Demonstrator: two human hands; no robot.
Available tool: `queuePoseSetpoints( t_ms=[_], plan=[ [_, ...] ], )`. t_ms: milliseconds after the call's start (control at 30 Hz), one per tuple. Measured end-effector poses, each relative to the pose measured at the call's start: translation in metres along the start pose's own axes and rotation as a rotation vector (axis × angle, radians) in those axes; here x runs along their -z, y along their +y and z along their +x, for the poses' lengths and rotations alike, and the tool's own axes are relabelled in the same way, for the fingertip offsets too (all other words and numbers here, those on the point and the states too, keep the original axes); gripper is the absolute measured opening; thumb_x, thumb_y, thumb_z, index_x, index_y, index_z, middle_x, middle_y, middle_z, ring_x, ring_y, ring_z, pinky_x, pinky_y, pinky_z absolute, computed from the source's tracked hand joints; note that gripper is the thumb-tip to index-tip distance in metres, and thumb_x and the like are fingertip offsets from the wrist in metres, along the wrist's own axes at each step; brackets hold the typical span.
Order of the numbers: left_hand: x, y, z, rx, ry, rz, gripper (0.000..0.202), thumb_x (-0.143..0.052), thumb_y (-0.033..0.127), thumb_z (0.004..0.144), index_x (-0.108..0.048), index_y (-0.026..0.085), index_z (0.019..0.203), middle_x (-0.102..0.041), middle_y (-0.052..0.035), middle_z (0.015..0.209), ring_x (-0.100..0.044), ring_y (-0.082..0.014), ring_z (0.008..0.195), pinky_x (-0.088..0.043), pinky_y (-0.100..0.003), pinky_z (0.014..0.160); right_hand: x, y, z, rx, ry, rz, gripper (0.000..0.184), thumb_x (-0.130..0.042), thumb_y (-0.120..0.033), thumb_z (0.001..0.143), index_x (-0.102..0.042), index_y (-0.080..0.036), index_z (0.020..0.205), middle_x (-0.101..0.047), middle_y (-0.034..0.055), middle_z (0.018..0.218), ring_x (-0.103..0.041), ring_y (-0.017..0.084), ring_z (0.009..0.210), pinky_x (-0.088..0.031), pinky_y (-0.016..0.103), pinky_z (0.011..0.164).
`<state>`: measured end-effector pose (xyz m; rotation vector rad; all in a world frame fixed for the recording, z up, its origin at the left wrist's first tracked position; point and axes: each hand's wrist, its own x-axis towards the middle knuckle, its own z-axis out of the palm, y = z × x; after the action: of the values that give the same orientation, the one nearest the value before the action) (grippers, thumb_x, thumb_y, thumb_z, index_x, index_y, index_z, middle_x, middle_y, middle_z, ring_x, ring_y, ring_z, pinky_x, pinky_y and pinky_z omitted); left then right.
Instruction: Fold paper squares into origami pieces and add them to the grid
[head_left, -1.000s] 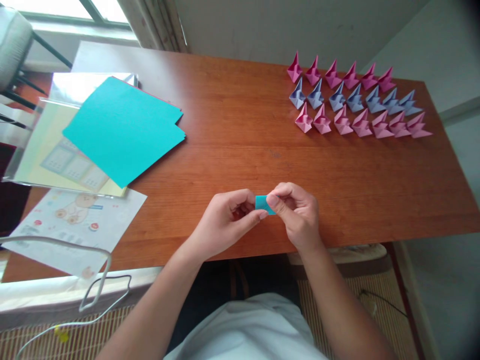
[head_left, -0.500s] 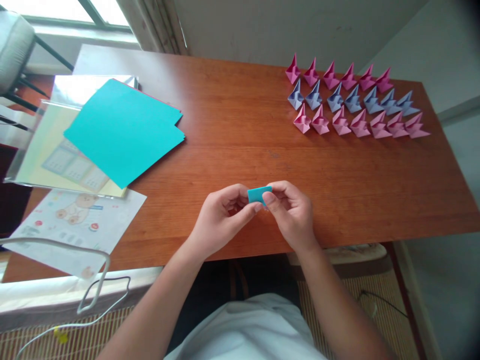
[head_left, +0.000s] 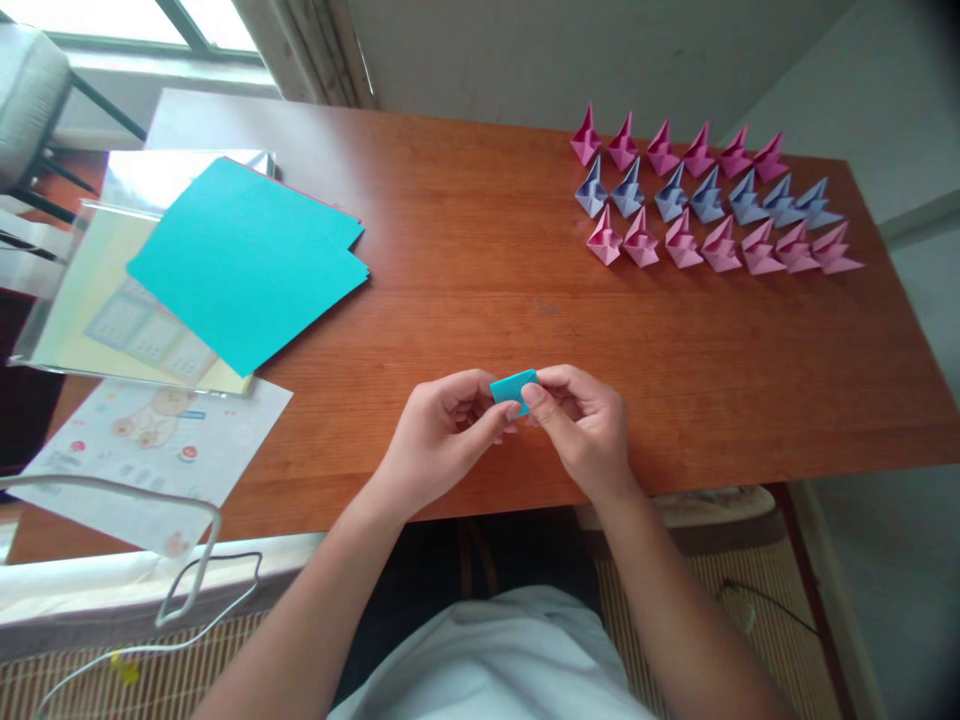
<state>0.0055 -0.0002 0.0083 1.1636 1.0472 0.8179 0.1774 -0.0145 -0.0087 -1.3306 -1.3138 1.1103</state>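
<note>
A small folded piece of turquoise paper (head_left: 511, 387) is held up over the front part of the table, between both hands. My left hand (head_left: 448, 428) pinches its left and lower side, the thumb lying along the bottom edge. On the other side, my right hand (head_left: 583, 420) grips the right end, with its thumb pressed on the front face. The fingers behind the paper are partly hidden. Farther back on the right stand rows of folded paper figures: dark pink ones (head_left: 663, 152), lilac ones (head_left: 706, 199) and light pink ones (head_left: 682, 243).
Turquoise sheets (head_left: 251, 265) lie at the left of the wooden table (head_left: 465, 270), on top of a clear plastic packet (head_left: 67, 300). In front of them is a white sheet with a printed bear (head_left: 217, 450). A grey metal bar (head_left: 135, 488) crosses the table's left front corner.
The folded turquoise paper has shifted slightly left and tilted, its right end now higher. Both hands keep their hold on it.
</note>
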Motion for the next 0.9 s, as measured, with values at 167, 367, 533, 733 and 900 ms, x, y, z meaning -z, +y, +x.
queuePoseSetpoints(
  t_ms=[167, 367, 533, 733, 900],
  plan=[
    [0.001, -0.004, -0.001, -0.06, -0.04, 0.173, 0.028, -0.071, 0.038, 0.09, -0.065, 0.015, 0.075, -0.063, -0.0015, 0.064, -0.059, -0.0122, 0.058, -0.046, -0.022, 0.053, 0.0, 0.0, 0.0, 0.047, -0.023, -0.012, 0.017, -0.067, -0.04, 0.095, -0.071, -0.024, 0.088, -0.07, 0.0003, 0.08, -0.063, 0.015, 0.071, -0.05, 0.028, 0.065],
    [0.002, 0.002, -0.002, -0.059, -0.082, 0.21, 0.029, -0.067, 0.039, 0.093, -0.066, 0.014, 0.077, -0.065, -0.0022, 0.065, -0.06, -0.0132, 0.06, -0.048, -0.022, 0.054, 0.006, 0.001, 0.003, 0.021, -0.097, -0.004, 0.016, -0.07, -0.038, 0.094, -0.073, -0.023, 0.087, -0.072, -0.0003, 0.08, -0.065, 0.015, 0.071, -0.052, 0.027, 0.063],
    [0.0, -0.002, -0.003, -0.095, 0.003, 0.113, 0.018, -0.068, 0.032, 0.093, -0.071, 0.015, 0.089, -0.071, -0.0031, 0.075, -0.067, -0.0136, 0.065, -0.054, -0.022, 0.06, 0.01, -0.003, 0.008, 0.079, -0.159, -0.07, 0.017, -0.064, -0.038, 0.098, -0.077, -0.026, 0.099, -0.078, 0.0012, 0.099, -0.072, 0.017, 0.089, -0.057, 0.029, 0.077],
    [-0.006, -0.012, -0.005, -0.135, 0.185, 0.143, 0.018, -0.071, 0.031, 0.09, -0.069, 0.016, 0.082, -0.072, -0.0023, 0.071, -0.069, -0.0148, 0.06, -0.054, -0.023, 0.056, 0.006, -0.001, 0.004, 0.051, -0.105, -0.115, 0.018, -0.067, -0.04, 0.096, -0.074, -0.025, 0.102, -0.077, 0.0012, 0.092, -0.071, 0.016, 0.078, -0.055, 0.028, 0.068],
    [-0.001, -0.007, -0.01, -0.285, 0.287, 0.574, 0.009, -0.062, 0.021, 0.094, -0.069, 0.018, 0.089, -0.073, -0.0004, 0.076, -0.066, -0.0119, 0.061, -0.051, -0.022, 0.058, -0.001, -0.002, 0.008, 0.102, -0.115, -0.248, 0.013, -0.066, -0.033, 0.097, -0.072, -0.023, 0.102, -0.076, 0.0007, 0.088, -0.069, 0.015, 0.075, -0.053, 0.027, 0.068]
  ],
)
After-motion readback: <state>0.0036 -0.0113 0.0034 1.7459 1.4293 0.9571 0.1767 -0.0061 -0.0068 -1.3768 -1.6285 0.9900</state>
